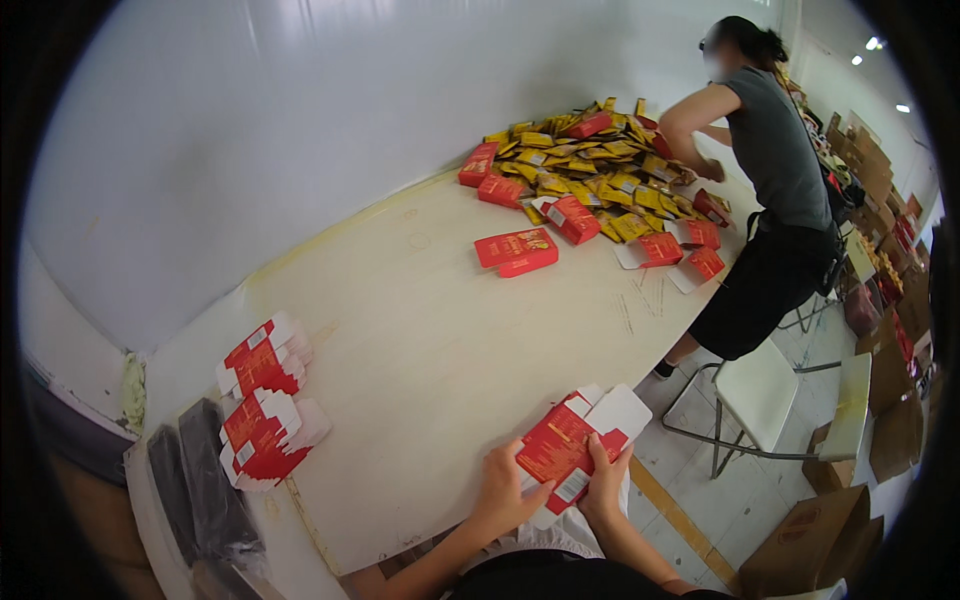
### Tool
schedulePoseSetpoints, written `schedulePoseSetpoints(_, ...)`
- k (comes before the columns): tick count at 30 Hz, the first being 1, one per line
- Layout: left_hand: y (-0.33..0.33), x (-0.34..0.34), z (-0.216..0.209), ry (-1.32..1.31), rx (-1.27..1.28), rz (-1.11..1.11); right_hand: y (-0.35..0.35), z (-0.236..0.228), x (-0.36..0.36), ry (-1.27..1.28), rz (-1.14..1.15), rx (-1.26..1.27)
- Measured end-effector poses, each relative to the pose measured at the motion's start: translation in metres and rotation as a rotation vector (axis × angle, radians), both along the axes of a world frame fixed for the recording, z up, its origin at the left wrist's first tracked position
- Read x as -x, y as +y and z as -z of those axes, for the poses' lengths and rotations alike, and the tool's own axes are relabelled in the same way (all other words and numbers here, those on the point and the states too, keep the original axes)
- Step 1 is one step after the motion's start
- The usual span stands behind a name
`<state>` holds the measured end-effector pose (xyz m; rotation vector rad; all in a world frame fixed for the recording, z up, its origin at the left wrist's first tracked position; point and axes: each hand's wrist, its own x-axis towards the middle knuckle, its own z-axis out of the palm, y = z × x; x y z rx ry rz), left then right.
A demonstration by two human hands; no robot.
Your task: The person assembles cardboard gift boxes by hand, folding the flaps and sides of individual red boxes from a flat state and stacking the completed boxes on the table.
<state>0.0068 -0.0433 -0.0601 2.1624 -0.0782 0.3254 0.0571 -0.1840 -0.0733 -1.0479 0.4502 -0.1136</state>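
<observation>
Close to my body, at the near edge of the table, I hold a red and white folding carton [556, 448] that looks flat, its white flaps sticking out. My left hand [508, 490] grips its left side, the thumb lying across the printed face. On the opposite side my right hand [604, 482] pinches it, thumb on top. Two stacks of flat red cartons, a nearer stack [262, 440] and a farther stack [258, 360], lie at the left of the table. Several formed red boxes, such as a red box [517, 251], lie toward the far end.
A large heap of yellow packets [600, 165] covers the far end of the pale table [420, 330]. A co-worker [780, 150] leans over it at the right. Dark plastic-wrapped bundles [212, 480] sit at near left. A folding chair [758, 400] and cardboard boxes [805, 545] stand on the right.
</observation>
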Motion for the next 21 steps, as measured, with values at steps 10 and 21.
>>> schedulePoseSetpoints(10,0.129,0.050,-0.032,0.211,-0.153,-0.368,0.144,0.007,0.023,0.046,-0.636,-0.329)
schedulePoseSetpoints(21,0.115,0.063,-0.053,0.429,-0.592,-0.480,0.087,-0.023,-0.011,-0.207,-1.115,0.756)
